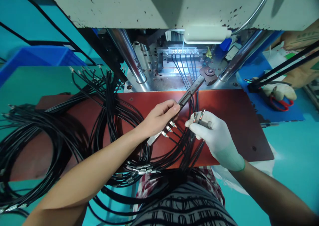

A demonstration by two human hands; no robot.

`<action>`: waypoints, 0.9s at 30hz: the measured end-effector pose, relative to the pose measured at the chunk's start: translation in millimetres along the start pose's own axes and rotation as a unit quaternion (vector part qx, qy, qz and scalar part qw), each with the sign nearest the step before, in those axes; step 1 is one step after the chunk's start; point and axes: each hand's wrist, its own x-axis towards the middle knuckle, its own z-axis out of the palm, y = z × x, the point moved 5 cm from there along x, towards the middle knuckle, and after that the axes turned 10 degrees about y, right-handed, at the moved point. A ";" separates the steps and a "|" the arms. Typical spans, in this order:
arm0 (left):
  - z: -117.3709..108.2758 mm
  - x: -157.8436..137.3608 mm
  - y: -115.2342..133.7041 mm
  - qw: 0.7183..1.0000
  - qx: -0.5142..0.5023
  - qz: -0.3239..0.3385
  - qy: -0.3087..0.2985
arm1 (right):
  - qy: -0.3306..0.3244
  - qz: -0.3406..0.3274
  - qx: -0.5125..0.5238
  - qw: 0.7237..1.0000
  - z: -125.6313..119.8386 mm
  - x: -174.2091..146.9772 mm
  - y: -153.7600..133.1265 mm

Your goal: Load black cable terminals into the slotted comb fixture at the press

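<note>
My bare left hand (161,118) is closed around a long metal bar (191,90), which slants across the red board. Several cable ends with metal connectors (169,129) stick out along the bar's lower side, just below that hand. In a white glove, my right hand (211,133) pinches black cables with metal connectors (202,114) at their ends. A small metal piece also shows between its fingers. Behind the bar, more black cables (183,71) run into a lit metal mold (180,61) on the press bed.
Coils of black cable (50,139) cover the board's left side. Two steel columns (128,56) flank the mold beneath the pale press head (159,7). On the right, a blue surface (281,110) carries red-handled scissors (280,103) and a glove. A blue bin (45,55) stands at left.
</note>
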 end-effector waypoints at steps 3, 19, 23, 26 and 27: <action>2.2 -0.3 -2.8 1.000 -0.009 -0.002 -0.020 | -0.050 0.013 0.043 0.998 5.5 1.3 -1.4; 13.3 -8.8 1.1 0.996 0.047 0.021 -0.066 | -0.141 -0.034 -0.050 0.988 21.9 11.0 -7.0; 11.7 -9.5 2.4 0.981 0.173 0.076 -0.033 | -0.126 -0.035 -0.042 0.991 20.1 13.3 0.7; 10.6 -6.3 -0.9 0.987 0.138 0.075 -0.024 | -0.090 -0.008 -0.029 0.995 10.8 14.3 3.3; 9.8 -4.7 -2.0 0.989 0.126 0.072 -0.021 | -0.073 -0.001 -0.029 0.997 6.6 14.0 3.8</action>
